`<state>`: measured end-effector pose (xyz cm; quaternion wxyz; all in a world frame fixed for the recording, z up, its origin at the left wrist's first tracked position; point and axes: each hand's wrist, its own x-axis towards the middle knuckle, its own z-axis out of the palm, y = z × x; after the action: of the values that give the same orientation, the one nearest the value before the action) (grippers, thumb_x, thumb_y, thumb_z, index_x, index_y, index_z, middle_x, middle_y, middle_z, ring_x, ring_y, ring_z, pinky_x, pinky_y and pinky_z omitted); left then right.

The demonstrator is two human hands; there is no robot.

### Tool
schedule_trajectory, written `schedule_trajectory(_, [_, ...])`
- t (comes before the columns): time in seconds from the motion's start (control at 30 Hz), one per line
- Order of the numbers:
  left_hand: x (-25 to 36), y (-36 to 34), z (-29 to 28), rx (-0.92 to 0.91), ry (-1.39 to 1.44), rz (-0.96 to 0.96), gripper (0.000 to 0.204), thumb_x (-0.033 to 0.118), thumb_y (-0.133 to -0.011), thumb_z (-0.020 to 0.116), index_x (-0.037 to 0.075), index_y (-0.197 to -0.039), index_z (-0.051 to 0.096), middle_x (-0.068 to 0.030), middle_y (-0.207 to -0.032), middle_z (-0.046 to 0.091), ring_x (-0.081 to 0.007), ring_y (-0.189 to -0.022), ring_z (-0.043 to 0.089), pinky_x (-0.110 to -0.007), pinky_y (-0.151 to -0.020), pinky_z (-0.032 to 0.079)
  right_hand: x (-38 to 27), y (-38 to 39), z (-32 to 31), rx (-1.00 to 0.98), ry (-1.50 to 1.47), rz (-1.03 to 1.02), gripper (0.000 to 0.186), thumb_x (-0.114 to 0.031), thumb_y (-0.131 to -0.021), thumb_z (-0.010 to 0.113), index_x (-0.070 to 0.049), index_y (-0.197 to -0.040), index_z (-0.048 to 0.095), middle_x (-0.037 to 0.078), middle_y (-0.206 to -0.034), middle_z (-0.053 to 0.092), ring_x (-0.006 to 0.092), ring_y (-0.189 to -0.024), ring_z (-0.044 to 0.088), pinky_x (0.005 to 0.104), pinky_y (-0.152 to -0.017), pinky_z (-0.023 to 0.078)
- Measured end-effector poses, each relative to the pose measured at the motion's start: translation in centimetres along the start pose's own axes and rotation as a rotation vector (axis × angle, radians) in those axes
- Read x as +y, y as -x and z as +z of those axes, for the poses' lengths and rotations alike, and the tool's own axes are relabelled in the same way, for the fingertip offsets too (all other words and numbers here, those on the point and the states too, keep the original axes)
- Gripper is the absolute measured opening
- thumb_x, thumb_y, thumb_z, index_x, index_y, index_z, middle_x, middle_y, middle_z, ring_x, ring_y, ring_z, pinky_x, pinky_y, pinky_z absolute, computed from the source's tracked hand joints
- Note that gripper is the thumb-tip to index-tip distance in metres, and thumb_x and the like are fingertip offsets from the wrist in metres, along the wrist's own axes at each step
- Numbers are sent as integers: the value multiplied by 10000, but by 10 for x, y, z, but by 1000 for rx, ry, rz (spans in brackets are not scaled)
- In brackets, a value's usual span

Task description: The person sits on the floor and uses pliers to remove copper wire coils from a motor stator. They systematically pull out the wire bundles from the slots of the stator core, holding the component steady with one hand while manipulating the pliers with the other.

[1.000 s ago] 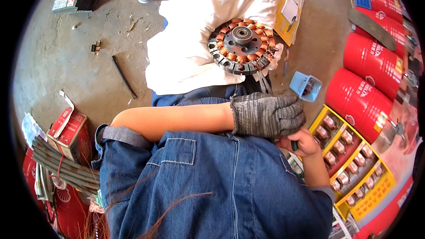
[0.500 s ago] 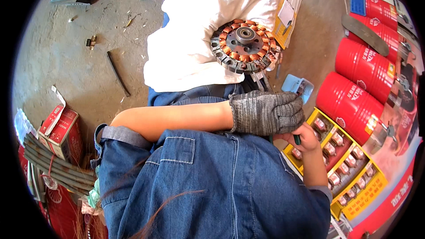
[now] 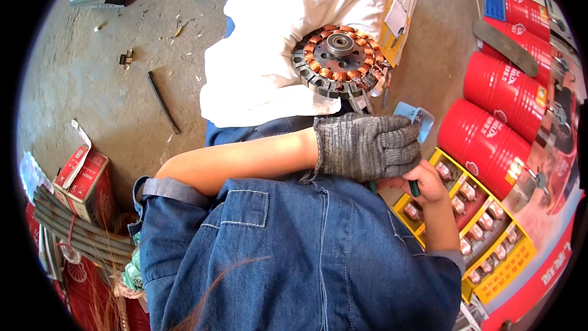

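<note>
A round motor stator (image 3: 309, 76) with a ring of copper coils and a bearing at its hub rests on white cloth (image 3: 245, 79) over my lap. Some coils at its near right side look frayed. My left hand (image 3: 370, 147), in a grey knitted glove, is closed over a green-handled tool that looks like pliers. Two metal prongs reach from beyond the glove to the stator's near edge; their tips are hard to make out. My bare right hand (image 3: 427, 184) wraps round a green handle (image 3: 414, 189) just below the glove. The tool's middle is hidden beneath the glove.
Red drums (image 3: 484, 141) stand along the right. Before them sits a yellow compartment box (image 3: 484, 208) of small packed parts. A blue plastic container (image 3: 407, 112) lies beyond my hands. A red carton (image 3: 89, 184), hoses (image 3: 79, 227) and a black rod (image 3: 163, 103) lie left.
My left hand has shifted slightly away from my body, toward the stator. More of the metal prongs shows at the stator's edge. My right hand has risen a little and stays closed on the handle.
</note>
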<state>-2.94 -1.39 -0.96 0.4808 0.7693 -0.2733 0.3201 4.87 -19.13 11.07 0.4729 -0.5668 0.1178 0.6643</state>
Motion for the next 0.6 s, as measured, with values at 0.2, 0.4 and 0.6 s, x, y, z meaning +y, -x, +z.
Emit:
schedule_trajectory(0.2, [-7, -11, -2, 22, -11, 25, 517, 336, -763, 573, 51, -1193, 594, -152, -1224, 573, -341, -1172, 553, -468, -1021, 439, -35, -1, 12, -43, 283, 4, 616, -220, -854, 482, 146, -1344, 407, 372, -1148, 596, 456, -981, 658, 491, -809, 560])
schedule_trajectory(0.4, [-6, -8, -5, -24, -1, 22, 506, 330, -773, 570, 54, -1195, 600, -153, -1255, 569, -329, -1198, 546, -471, -1030, 434, -36, 3, 38, 98, 243, 68, 611, -227, -843, 479, 133, -1333, 423, 346, -1105, 626, 406, -940, 680, 424, -764, 575])
schedule_trajectory(0.6, [5, -10, 4, 6, 20, 59, 531, 303, -757, 600, 29, -1211, 573, -160, -1213, 589, -327, -1203, 545, -470, -1075, 403, -23, 23, 41, 227, 221, 108, 543, -154, -851, 481, 118, -1319, 442, 321, -1103, 637, 376, -943, 687, 382, -749, 589])
